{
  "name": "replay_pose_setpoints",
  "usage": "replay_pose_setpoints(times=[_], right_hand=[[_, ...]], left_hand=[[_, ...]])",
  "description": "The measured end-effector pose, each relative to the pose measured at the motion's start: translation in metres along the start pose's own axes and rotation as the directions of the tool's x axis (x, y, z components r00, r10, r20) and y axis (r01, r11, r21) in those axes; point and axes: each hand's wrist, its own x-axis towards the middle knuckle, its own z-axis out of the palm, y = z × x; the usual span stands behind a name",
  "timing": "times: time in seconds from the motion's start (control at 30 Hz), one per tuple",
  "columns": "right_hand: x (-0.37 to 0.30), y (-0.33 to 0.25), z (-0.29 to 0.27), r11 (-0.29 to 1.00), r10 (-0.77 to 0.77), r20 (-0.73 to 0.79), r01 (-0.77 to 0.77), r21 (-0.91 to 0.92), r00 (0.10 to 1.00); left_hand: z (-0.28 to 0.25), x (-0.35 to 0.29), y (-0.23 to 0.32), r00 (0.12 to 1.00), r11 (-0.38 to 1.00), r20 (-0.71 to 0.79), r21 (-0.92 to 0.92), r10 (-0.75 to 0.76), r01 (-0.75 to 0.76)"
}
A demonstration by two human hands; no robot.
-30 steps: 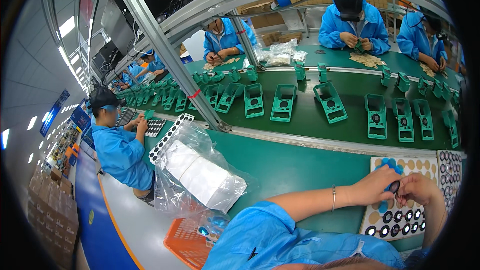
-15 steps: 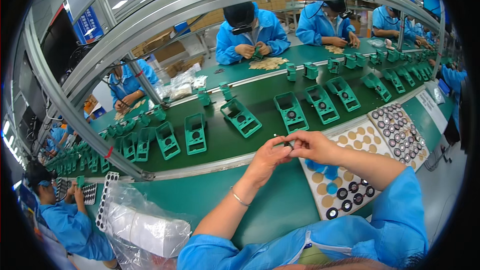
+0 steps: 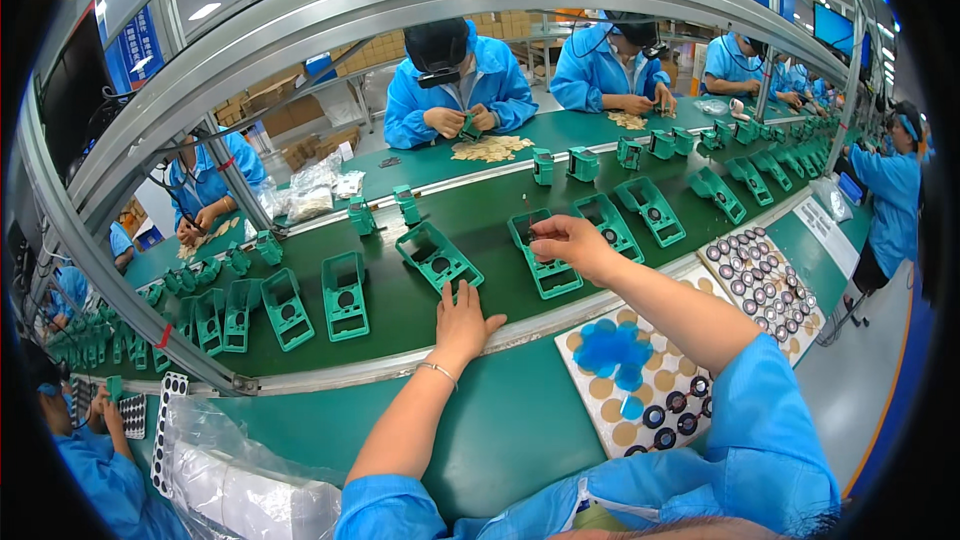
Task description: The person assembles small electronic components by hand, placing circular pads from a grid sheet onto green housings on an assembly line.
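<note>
My left hand (image 3: 462,328) lies with its fingers stretched out at the near edge of a green plastic housing (image 3: 425,238) on the dark green conveyor. Its fingertips meet the housing's lower rim or rest right beside it; I cannot tell which. Over the neighbouring green housing (image 3: 560,282) to the right, my right hand (image 3: 575,246) is closed in a pinch. Something small and dark at its fingertips is mostly hidden. Inside the left housing sits a round black part (image 3: 440,265).
More green housings (image 3: 344,297) line the conveyor (image 3: 400,335), with small green boxes (image 3: 583,163) behind them. At right, a white board (image 3: 590,410) carries tan discs, blue discs and black rings; another (image 3: 760,280) holds ring parts. A plastic bag (image 3: 240,480) lies left. Co-workers (image 3: 460,90) sit opposite.
My hands have parted from their meeting point above the bench edge. The left moved to a housing's near rim and opened; the right reached forward over the housing beside it. The view shifted too.
</note>
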Motion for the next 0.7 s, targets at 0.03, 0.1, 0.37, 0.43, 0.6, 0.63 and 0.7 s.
replay_pose_setpoints(times=[0.03,0.1,0.37,0.43,0.6,0.63,0.7], right_hand=[[0.007,0.004,-0.001,1.0,0.006,-0.011,-0.007,-0.025,1.0],[0.013,0.014,0.004,0.982,-0.082,0.004,0.081,-0.168,0.997],[0.048,0.065,0.057,0.476,-0.411,0.418,0.582,-0.659,0.81],[0.053,0.07,0.066,0.396,-0.391,0.466,0.602,-0.693,0.793],[0.06,0.078,0.074,0.321,-0.404,0.489,0.621,-0.716,0.773],[0.061,0.079,0.074,0.315,-0.397,0.487,0.614,-0.724,0.778],[0.063,0.082,0.075,0.302,-0.419,0.485,0.622,-0.723,0.767]], left_hand=[[0.001,-0.002,0.0,0.998,0.999,0.047,0.02,0.039,-0.04],[-0.007,-0.007,0.003,0.989,0.996,0.126,0.023,0.083,-0.086],[-0.011,-0.031,-0.009,0.963,0.971,0.132,-0.082,0.233,-0.224],[-0.009,-0.033,-0.008,0.964,0.97,0.117,-0.072,0.238,-0.231],[-0.009,-0.034,-0.005,0.962,0.969,0.127,-0.086,0.243,-0.233],[-0.009,-0.034,-0.005,0.963,0.969,0.128,-0.089,0.239,-0.229],[-0.01,-0.033,-0.004,0.959,0.965,0.125,-0.095,0.256,-0.245]])
